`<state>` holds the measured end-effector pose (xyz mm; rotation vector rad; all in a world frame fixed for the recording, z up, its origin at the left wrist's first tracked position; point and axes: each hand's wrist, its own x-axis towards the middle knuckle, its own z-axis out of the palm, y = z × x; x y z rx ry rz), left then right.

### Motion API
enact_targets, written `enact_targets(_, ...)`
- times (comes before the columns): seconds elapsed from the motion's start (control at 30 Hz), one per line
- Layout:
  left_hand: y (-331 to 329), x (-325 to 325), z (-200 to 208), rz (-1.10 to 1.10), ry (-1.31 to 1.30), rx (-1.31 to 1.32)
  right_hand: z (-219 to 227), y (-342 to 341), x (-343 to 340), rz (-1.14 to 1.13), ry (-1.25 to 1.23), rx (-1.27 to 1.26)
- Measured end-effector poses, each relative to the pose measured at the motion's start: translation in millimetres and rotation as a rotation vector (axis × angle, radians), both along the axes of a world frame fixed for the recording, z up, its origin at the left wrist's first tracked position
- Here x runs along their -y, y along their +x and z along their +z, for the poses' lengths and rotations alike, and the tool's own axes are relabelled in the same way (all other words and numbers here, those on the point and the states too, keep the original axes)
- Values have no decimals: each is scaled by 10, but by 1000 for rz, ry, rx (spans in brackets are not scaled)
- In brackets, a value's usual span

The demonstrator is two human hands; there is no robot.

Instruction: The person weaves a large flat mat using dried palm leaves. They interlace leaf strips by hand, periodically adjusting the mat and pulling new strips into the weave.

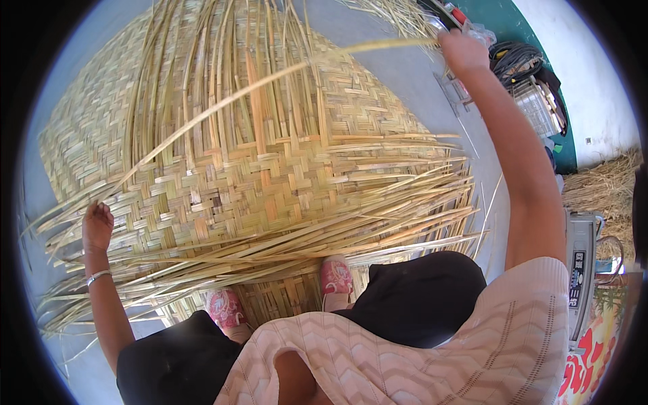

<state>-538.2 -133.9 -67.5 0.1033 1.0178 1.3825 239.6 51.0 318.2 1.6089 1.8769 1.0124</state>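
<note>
Bamboo everywhere in the head view: a big woven mat point(256, 175) lies on the grey floor point(405, 74) in front of me, its loose strip ends fanning out left and right along the near edge. I squat on that near edge, both pink shoes point(336, 275) planted on the weave.

My right hand point(460, 50) is raised far and to the right, fingers closed around one long strip point(270, 77). The strip's long axis runs from that fist down and leftward across the whole mat, bowing in a shallow arc, toward the near-left fringe. So the strip sits in my right grip at its far end, and its other end lies close by my left hand.

My left hand point(96, 226), with a bangle point(98, 275) on the wrist, rests at the near-left edge among the loose ends, fingers curled and narrow; I cannot tell whether they pinch a strip or only press on the fringe. It is the nearer hand to the weave itself, while the right is well apart from it, up in the air.

Beyond the right hand lie tools and a black cable coil point(516, 57); to the far right is straw point(601, 182), and near right a grey machine point(580, 270).
</note>
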Motion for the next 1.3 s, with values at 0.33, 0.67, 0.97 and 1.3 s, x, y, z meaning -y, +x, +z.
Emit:
enact_targets(0.33,1034,65,387,-105,57,-32,-1715,-400,570,-111,-686,-111)
enact_targets(0.67,1464,106,885,-112,225,-53,-2488,-3020,903,-36,-1376,-1354)
enact_targets(0.97,1724,166,755,-83,90,-69,-2487,-3423,1293,32,-1347,-1500)
enact_targets(1.3,2250,414,478,-57,-253,-158,-2845,-3529,1791,657,-803,-778)
